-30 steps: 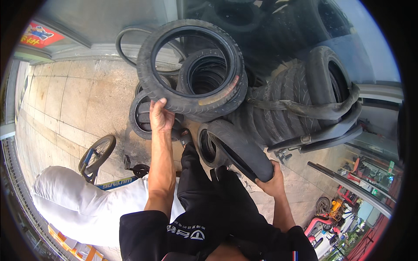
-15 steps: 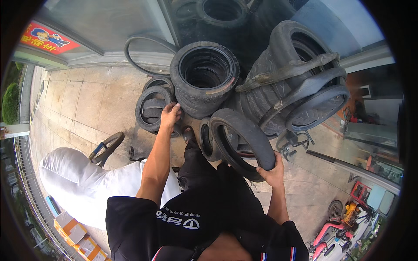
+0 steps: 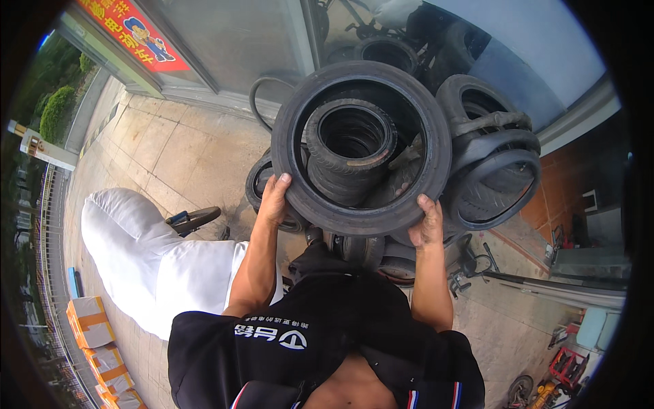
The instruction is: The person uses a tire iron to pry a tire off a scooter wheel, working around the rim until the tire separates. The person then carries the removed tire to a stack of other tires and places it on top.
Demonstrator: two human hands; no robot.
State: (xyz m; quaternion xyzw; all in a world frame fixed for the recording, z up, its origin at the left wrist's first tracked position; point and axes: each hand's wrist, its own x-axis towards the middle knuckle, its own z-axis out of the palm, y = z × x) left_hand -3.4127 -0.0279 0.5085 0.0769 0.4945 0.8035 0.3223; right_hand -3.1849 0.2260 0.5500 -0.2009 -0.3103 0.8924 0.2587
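My left hand (image 3: 276,198) and my right hand (image 3: 428,221) grip a black tire (image 3: 361,71) at its lower left and lower right, holding it up as a wide ring in front of me. Through its opening shows a stack of worn tires (image 3: 319,140). To the right, behind it, a pile of tires (image 3: 453,95) leans with rubber strips draped across. Smaller tires (image 3: 262,174) lie low at the left, partly hidden by the held tire.
A white-covered bulk (image 3: 136,266) is at left, beside a bicycle wheel (image 3: 197,221) and taped boxes (image 3: 95,320). A glass panel (image 3: 248,54) and red sign (image 3: 143,34) stand behind. Scooters (image 3: 541,395) and a doorway (image 3: 579,238) are at right.
The tire that was low in my right hand has been raised and turned to face me. My left hand has left the stack and now grips that tire too.
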